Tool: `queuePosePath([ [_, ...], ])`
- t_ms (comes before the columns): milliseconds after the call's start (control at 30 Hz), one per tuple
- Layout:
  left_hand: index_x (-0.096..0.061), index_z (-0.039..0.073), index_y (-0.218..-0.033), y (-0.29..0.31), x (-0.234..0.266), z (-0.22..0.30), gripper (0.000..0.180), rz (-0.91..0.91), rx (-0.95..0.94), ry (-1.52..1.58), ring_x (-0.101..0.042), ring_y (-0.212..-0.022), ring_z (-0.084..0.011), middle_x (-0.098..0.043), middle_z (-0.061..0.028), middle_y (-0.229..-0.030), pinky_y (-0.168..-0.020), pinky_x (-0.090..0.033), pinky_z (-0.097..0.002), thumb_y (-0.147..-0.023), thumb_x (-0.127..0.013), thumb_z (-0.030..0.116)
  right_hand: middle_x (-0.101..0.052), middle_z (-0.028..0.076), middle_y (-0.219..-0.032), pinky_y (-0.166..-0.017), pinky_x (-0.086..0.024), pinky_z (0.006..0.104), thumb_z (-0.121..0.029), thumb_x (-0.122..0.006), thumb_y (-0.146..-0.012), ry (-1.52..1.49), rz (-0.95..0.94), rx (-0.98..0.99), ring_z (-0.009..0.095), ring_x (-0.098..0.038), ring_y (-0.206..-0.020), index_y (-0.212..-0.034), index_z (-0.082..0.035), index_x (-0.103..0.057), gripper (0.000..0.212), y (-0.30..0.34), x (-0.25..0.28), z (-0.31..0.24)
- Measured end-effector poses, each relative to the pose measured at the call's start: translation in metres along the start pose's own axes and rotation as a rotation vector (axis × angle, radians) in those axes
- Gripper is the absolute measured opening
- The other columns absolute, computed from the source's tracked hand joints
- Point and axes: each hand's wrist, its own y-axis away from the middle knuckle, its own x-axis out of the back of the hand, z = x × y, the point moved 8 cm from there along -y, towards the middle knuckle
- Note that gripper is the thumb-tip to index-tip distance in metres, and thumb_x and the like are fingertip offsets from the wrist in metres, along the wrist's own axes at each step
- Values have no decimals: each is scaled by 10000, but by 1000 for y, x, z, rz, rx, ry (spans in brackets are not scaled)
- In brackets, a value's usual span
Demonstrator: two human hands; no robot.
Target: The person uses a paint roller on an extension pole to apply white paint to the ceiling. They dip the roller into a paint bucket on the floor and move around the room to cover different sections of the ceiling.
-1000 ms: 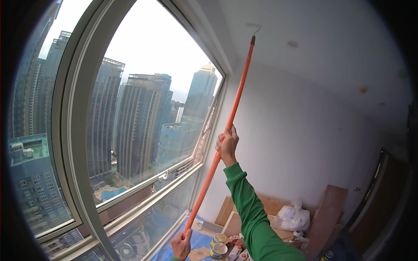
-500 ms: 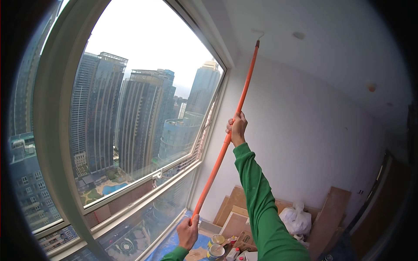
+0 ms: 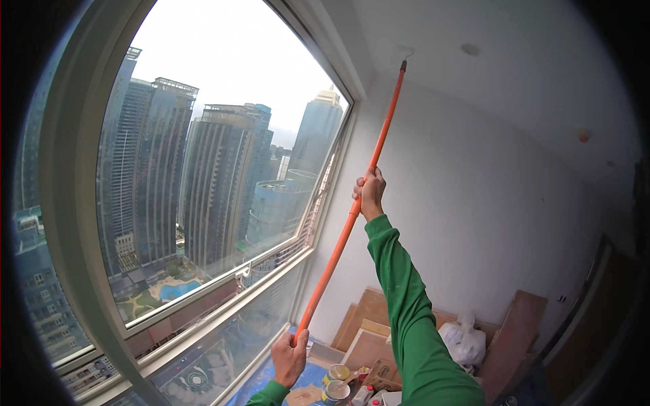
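An orange extension pole (image 3: 332, 271) slants up from the lower middle to the ceiling, with a paint roller (image 3: 406, 51) on its far tip against the ceiling. My left hand (image 3: 290, 358) is closed round the pole's lower end. Higher up, just above the pole's joint, my right hand (image 3: 370, 193) wraps its fingers round the shaft with the arm stretched forward. Green sleeves cover both arms. The roller looks small and pale, so its cover is hard to tell from the ceiling.
A large window (image 3: 223, 203) fills the left, overlooking towers. Paint cans (image 3: 336, 390), bottles and a cardboard box (image 3: 384, 374) stand on blue sheeting below. Wooden boards (image 3: 511, 338) and a white plastic bag (image 3: 463, 342) lean by the white wall (image 3: 460, 203). Ceiling fixtures (image 3: 470, 49) sit right of the roller.
The view has shifted slightly. Both hands keep their grip on the pole, and the roller stays at the ceiling near the same spot.
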Motion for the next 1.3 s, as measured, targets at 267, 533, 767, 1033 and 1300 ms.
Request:
queuePosePath([
  [267,-609,-18,-690,4,26,-8,432,-17,-5,9,-498,-488,-246,-532,-136,-544,-504,-398,-391,-877,-692,363,-384,-20,-631,-394,-315,263,-228,-361,-1033,-10,-3,38,74,-333,-430,-1023,-144,-445,119,24,-23,-8],
  [533,-557,-24,-667,53,49,-27,448,-56,-14,61,-388,-511,-161,-433,-104,-530,-492,-341,-373,-894,-678,343,-361,-26,-621,-371,-294,257,-240,-354,-1044,21,5,43,66,-309,-420,-1172,-131,-477,209,101,-42,-29],
  [767,-589,-15,-776,91,81,-33,445,-180,-99,99,-521,-632,-401,-535,-262,-705,-593,-371,-491,-984,-502,368,-384,-22,-642,-361,-315,236,-280,-341,-1059,65,-9,85,61,-328,-415,-1332,-98,-431,341,160,-64,-43],
  [1033,-613,-7,-817,131,117,-58,416,-248,-90,123,-538,-655,-409,-550,-254,-716,-606,-384,-487,-987,-483,350,-379,-17,-645,-360,-315,231,-298,-340,-1062,98,0,83,63,-335,-415,-1388,-95,-408,390,229,-101,-71],
  [1300,-609,2,-811,170,149,-73,389,-268,-116,165,-529,-647,-393,-545,-238,-704,-609,-375,-492,-981,-485,328,-361,-10,-633,-351,-299,237,-278,-347,-1059,125,6,78,71,-334,-410,-1475,-92,-328,456,289,-127,-89],
])
